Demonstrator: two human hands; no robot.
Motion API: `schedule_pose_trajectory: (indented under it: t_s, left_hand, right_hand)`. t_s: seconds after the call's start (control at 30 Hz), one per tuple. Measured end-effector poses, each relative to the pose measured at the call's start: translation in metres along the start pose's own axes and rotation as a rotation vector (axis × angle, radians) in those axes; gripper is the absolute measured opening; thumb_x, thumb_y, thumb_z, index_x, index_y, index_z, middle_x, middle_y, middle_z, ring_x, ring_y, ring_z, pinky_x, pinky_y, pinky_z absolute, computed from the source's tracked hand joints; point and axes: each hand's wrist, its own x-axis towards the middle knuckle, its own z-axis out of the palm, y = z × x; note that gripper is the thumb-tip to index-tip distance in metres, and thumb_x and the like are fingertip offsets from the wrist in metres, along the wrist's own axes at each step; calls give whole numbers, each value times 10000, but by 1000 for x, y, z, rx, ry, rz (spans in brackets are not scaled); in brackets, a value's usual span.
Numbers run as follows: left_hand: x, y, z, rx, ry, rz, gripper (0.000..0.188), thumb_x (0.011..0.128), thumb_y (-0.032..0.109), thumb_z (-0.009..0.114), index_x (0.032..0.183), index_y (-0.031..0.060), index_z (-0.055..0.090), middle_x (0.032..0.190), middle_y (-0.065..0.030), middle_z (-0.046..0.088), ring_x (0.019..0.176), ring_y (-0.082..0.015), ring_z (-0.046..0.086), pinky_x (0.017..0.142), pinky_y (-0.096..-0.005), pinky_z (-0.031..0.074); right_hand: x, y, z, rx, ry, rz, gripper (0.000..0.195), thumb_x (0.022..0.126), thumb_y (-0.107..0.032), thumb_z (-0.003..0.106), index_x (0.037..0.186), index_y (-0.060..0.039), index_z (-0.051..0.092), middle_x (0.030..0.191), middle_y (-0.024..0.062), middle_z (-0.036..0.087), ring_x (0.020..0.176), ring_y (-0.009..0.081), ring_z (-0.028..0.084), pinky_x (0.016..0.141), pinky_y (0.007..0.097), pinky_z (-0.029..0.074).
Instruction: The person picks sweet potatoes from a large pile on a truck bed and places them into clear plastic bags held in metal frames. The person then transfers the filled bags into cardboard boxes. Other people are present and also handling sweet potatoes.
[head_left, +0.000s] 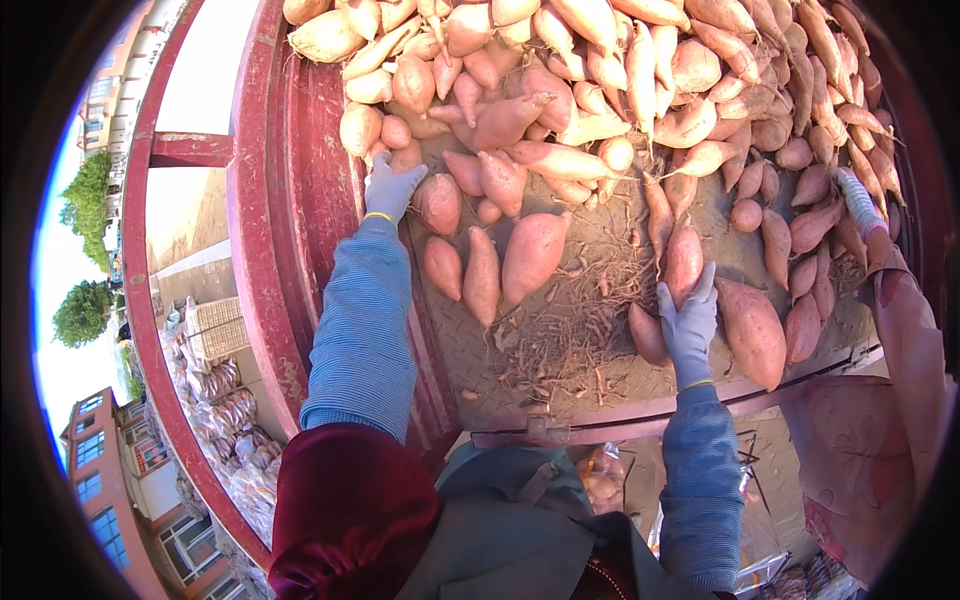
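My right hand (688, 322), in a pale grey glove, has its thumb and fingers around the lower end of a reddish sweet potato (684, 259). Just left of that hand lies a smaller sweet potato (648, 334), and to its right a large one (752, 330). At the left side of the metal truck bed (472, 382), my left hand (391, 186), gloved alike, reaches to a small sweet potato (406, 156). Whether it grips that one cannot be told. Several sweet potatoes, including a big plump one (535, 255), lie between my hands.
A high heap of sweet potatoes (600, 45) fills the far bed. Loose roots (577, 345) litter the floor. Red metal side rails (262, 187) bound the left. At right, another person's gloved hand (859, 202) touches the heap. Bagged goods (225, 420) stand outside.
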Motion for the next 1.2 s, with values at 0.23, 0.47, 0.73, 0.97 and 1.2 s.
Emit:
schedule_pose_trajectory:
  t_s: [0.23,0.47,0.73,0.97,1.2]
  left_hand:
    - [-89,-41,-1,-996,13,-196,853,803,117,759,1461,6,227,1385,-156,404,1083,-260,561,752,-410,555]
    - [-261,97,1,-1283,-349,55,817,800,-14,672,1483,35,225,1480,-108,321,1337,-221,371,1086,-343,359]
    - [-397,179,-6,-1127,-920,462,930,694,-45,769,1449,38,233,1415,-123,347,1312,-220,370,1056,-347,392]
    - [-518,156,-21,-940,-1432,145,523,846,42,664,1311,31,427,1178,-137,557,1010,-205,598,777,-298,529]
    - [-594,104,-89,-296,-2008,-205,255,940,225,606,1131,56,600,672,-43,600,446,-93,520,363,-204,353]
  right_hand:
    - [1,2,-21,-44,58,-190,866,806,-384,700,1466,-46,254,1328,255,470,1159,430,505,958,486,430]
    - [-101,-48,-45,932,-44,-87,710,878,-192,685,1441,15,306,1363,197,461,1261,272,452,1062,371,363]
    - [-171,-36,-136,1771,-411,-33,658,829,-218,725,1380,-27,422,1273,70,550,1170,166,515,1027,321,385]
    - [-304,27,-163,1778,174,-7,667,740,-163,772,1302,-14,443,1184,73,564,1114,171,537,972,331,440]
    - [-474,35,-152,1851,481,40,590,745,-146,759,1249,-23,478,1136,83,588,1011,181,605,895,339,510]
